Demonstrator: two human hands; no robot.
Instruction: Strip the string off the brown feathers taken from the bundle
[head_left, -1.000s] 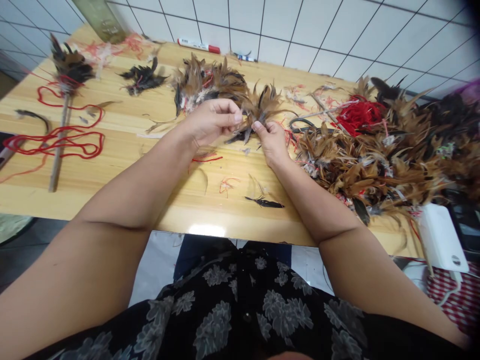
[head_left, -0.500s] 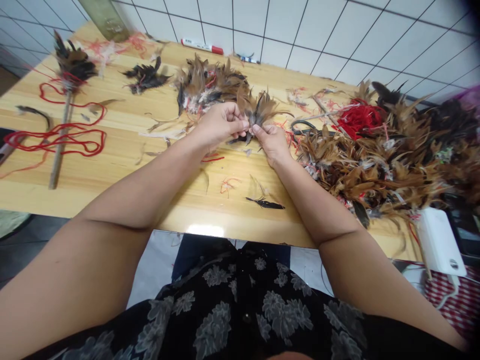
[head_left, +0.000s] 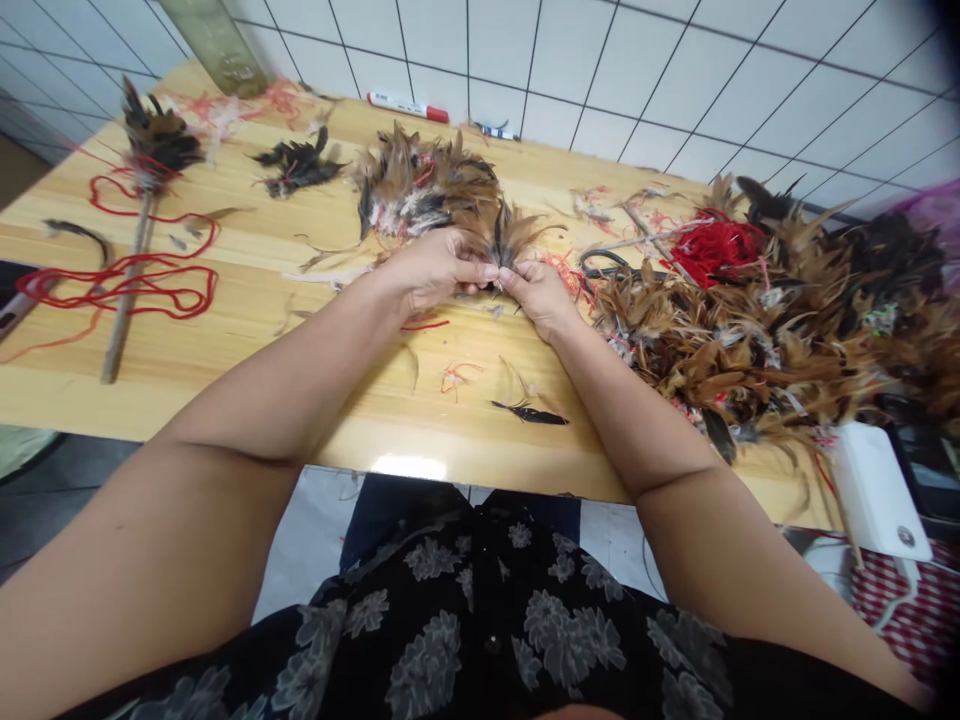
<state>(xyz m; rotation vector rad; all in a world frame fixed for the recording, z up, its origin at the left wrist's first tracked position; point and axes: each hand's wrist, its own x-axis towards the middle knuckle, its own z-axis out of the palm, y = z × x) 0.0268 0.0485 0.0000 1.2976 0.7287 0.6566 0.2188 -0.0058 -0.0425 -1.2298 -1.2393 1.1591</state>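
Note:
Both my hands meet over the middle of a wooden table [head_left: 247, 330]. My left hand [head_left: 427, 270] and my right hand [head_left: 541, 293] each pinch the base of one small bunch of brown and black feathers [head_left: 514, 235], fingertips almost touching. The bunch fans up and away from me. Just behind it lies a larger heap of brown feathers [head_left: 427, 185]. A big pile of brown feathers [head_left: 757, 320] with red thread [head_left: 716, 245] spreads out to the right of my right hand.
A stick topped with dark feathers [head_left: 135, 230] lies at the left among loops of red cord [head_left: 112, 285]. A dark feather clump [head_left: 296, 165], a marker [head_left: 409, 106], scissors [head_left: 607, 262], a single black feather [head_left: 529, 412] and a white device [head_left: 877, 490] are also here.
My hands have drawn together on the feather bunch and sunk a little toward the table. The bunch's fan looks narrower than a second ago.

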